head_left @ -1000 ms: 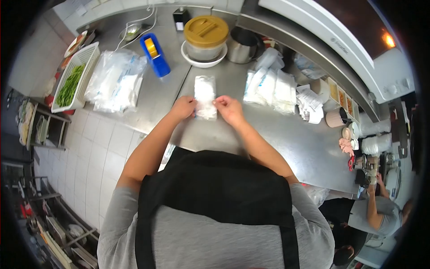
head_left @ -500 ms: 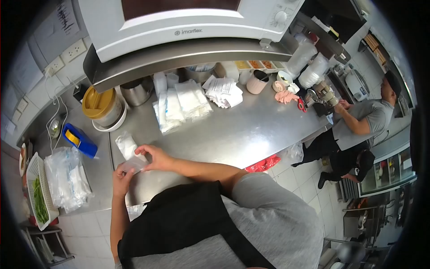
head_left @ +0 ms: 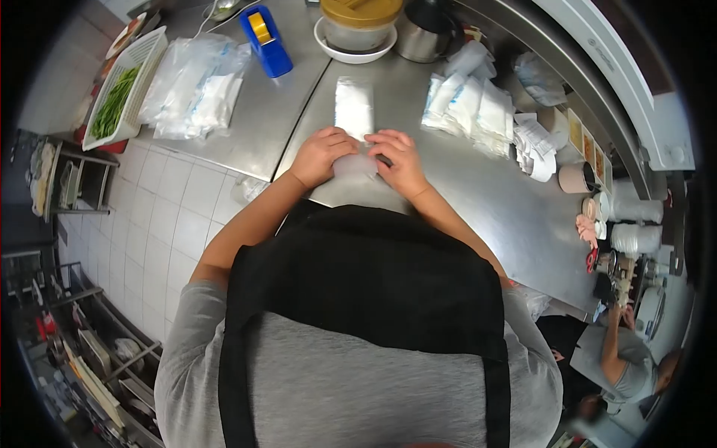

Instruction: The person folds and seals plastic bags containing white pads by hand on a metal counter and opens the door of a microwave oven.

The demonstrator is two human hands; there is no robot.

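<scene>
A white packet in clear plastic (head_left: 354, 108) lies on the steel counter in front of me. Its near end runs between my hands, where a piece of translucent, whitish plastic (head_left: 354, 166) shows. My left hand (head_left: 326, 154) is closed on the left side of this plastic, fingers curled over it. From the right, my right hand (head_left: 398, 160) pinches the same plastic, its thumb under the bent fingers. The fingers partly hide where the packet and the translucent piece meet.
A blue tape dispenser (head_left: 267, 43) and a tub with a yellow lid (head_left: 361, 13) stand beyond. Stacked plastic packets (head_left: 469, 104) lie right, bagged packets (head_left: 196, 88) left, near a basket of green vegetables (head_left: 153, 63). A co-worker (head_left: 620, 355) stands far right.
The view has swung left and down, so the counter appears turned. My hands stay at the packet, now side by side, with the fingers of both curled over its near end.
</scene>
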